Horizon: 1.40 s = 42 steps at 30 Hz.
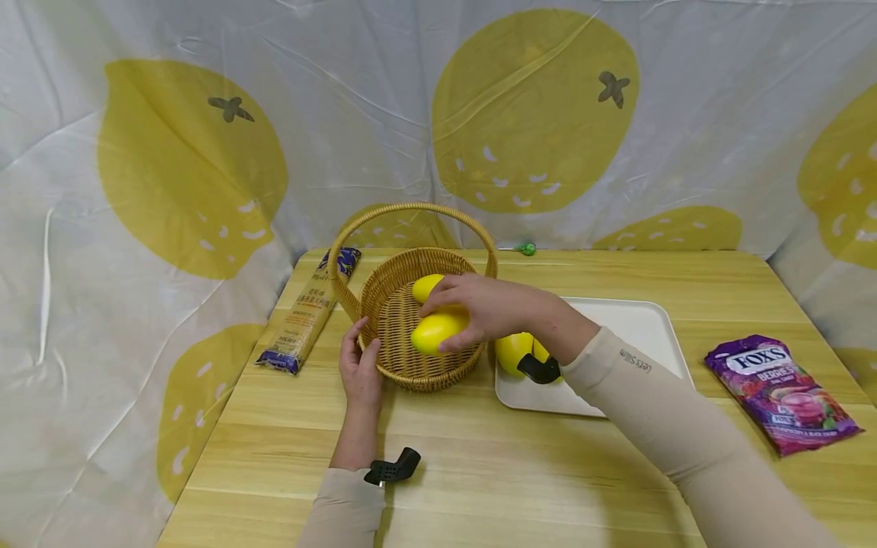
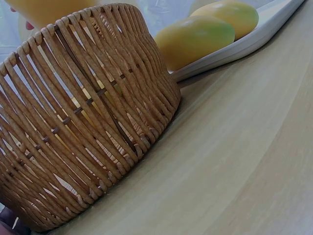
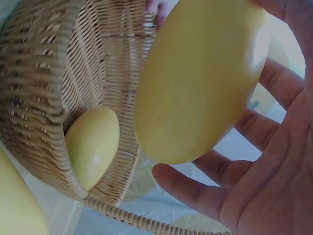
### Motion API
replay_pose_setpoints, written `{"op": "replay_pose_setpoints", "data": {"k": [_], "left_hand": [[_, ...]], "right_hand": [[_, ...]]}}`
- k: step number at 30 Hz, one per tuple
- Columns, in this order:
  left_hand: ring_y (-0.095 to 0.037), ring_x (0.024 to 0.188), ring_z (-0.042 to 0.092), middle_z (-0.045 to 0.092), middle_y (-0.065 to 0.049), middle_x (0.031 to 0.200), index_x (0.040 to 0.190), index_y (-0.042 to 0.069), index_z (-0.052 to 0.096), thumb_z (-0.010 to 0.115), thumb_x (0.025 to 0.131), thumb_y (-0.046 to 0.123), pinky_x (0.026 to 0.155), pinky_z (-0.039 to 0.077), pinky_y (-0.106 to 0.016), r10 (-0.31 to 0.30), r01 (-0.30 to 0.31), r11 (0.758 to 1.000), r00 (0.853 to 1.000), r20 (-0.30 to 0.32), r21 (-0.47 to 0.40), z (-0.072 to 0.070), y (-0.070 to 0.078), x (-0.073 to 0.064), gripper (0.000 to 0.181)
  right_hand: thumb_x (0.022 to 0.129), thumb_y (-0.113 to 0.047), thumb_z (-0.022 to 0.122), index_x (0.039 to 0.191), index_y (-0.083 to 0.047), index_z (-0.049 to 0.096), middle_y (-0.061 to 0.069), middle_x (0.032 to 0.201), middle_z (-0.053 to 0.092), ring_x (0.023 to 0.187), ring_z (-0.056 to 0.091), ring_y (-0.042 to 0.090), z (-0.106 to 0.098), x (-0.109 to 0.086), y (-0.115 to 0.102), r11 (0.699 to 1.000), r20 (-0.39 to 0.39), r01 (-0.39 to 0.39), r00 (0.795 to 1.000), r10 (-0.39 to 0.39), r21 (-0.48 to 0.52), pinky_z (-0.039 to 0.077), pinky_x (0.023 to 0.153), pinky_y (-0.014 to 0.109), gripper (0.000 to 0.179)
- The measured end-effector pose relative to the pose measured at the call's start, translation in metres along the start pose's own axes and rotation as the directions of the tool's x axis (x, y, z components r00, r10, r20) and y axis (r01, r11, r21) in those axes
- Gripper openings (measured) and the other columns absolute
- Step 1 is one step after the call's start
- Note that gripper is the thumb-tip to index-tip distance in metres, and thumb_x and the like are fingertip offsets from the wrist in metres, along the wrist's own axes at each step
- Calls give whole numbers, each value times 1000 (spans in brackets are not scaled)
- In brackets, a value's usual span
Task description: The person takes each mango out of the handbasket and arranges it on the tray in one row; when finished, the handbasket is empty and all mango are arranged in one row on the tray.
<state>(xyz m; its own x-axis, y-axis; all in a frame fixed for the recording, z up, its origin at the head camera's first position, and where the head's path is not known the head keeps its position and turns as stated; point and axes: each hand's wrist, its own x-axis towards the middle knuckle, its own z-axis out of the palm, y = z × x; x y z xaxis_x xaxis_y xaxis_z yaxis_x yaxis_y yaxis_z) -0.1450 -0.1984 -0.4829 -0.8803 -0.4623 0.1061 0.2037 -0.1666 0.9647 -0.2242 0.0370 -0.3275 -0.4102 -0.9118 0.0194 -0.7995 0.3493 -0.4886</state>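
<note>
My right hand (image 1: 473, 304) holds a yellow mango (image 1: 436, 335) over the wicker basket (image 1: 428, 380), its thumb and fingers around the fruit. In the right wrist view, the held mango (image 3: 200, 83) is large and smooth. Another mango (image 3: 95, 147) lies inside the basket, against its wall. At the basket's near left side, my left hand (image 1: 361, 373) grips the rim. The left wrist view shows the woven outer wall (image 2: 93, 107) close up. Beside the basket, mangoes (image 1: 510, 354) on a white tray (image 1: 623, 320) are partly hidden by the right wrist's black camera.
The basket's tall arched handle (image 1: 411, 206) stands upright. Left of it lies a pasta packet (image 1: 304, 316); a purple candy bag (image 1: 781, 396) is at far right. A green-headed lollipop (image 1: 526, 249) lies at the back edge, by the lemon-print curtain (image 1: 370, 91).
</note>
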Motion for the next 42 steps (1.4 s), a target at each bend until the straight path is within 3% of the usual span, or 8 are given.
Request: {"op": "replay_pose_setpoints", "data": {"k": [6, 13, 19, 24, 28, 31, 35, 42], "left_hand": [[-32, 145, 39, 42, -10, 156, 142, -3, 49, 51, 97, 2, 101, 46, -15, 3, -3, 1000, 1000, -5, 14, 0, -1, 0, 44], [-33, 142, 41, 45, -11, 153, 140, -3, 51, 50, 97, -1, 102, 47, -18, 20, -20, 1000, 1000, -15, 9, 1, -1, 1, 43], [-34, 138, 43, 45, -14, 151, 140, -4, 51, 49, 97, -3, 99, 49, -18, 23, -23, 1000, 1000, -11, -3, 2, -1, 2, 43], [-36, 138, 43, 46, -12, 150, 140, -3, 51, 49, 98, -2, 98, 49, -19, 19, -19, 1000, 1000, -12, -2, 2, -1, 1, 42], [-34, 139, 43, 46, -10, 151, 141, -2, 50, 49, 98, 0, 103, 49, -23, 6, -6, 1000, 1000, -9, 3, 1, 0, 1, 43], [-32, 140, 43, 44, -10, 153, 142, -1, 49, 49, 98, 0, 104, 49, -23, -10, 10, 1000, 1000, -6, -3, 1, 0, 1, 44], [-32, 139, 43, 43, -13, 154, 143, 1, 50, 48, 99, 0, 104, 50, -25, -19, 19, 1000, 1000, -5, -11, 1, -1, 2, 44], [-33, 138, 44, 45, -8, 151, 141, 2, 52, 49, 98, 0, 101, 51, -26, -17, 17, 1000, 1000, -13, -15, 2, 0, 1, 43]], "right_hand": [[88, -43, 75, 133, -23, 67, 0, 137, 62, 129, 53, 22, 8, -13, 1, 998, -72, 1, 997, 4, 65, 47, 104, 42, 50], [87, -42, 77, 127, -23, 69, -7, 129, 68, 119, 56, 15, 20, -32, 0, 995, -196, 29, 981, -9, 95, 39, 98, 39, 45], [90, -31, 78, 127, -20, 69, -1, 126, 66, 109, 58, 16, 32, -53, 0, 977, -257, 42, 966, 13, 210, 47, 89, 35, 41], [95, -31, 72, 126, -22, 68, -3, 119, 67, 102, 56, 14, 45, -72, 0, 946, -209, -21, 973, 93, 324, 48, 86, 33, 33], [97, -35, 68, 121, -24, 68, -7, 111, 68, 96, 58, 12, 52, -87, -1, 925, -123, -130, 975, 185, 356, 49, 86, 31, 26], [93, -40, 72, 119, -25, 65, -8, 103, 66, 90, 58, 12, 54, -98, 0, 897, -36, -221, 967, 253, 383, 49, 82, 29, 31], [83, -40, 78, 124, -22, 59, -3, 108, 62, 92, 57, 15, 58, -114, 6, 861, 69, -293, 954, 291, 417, 47, 80, 28, 48], [77, -29, 76, 126, -20, 49, 4, 110, 60, 90, 56, 18, 59, -140, 24, 823, 127, -375, 926, 356, 427, 46, 77, 30, 57]]}}
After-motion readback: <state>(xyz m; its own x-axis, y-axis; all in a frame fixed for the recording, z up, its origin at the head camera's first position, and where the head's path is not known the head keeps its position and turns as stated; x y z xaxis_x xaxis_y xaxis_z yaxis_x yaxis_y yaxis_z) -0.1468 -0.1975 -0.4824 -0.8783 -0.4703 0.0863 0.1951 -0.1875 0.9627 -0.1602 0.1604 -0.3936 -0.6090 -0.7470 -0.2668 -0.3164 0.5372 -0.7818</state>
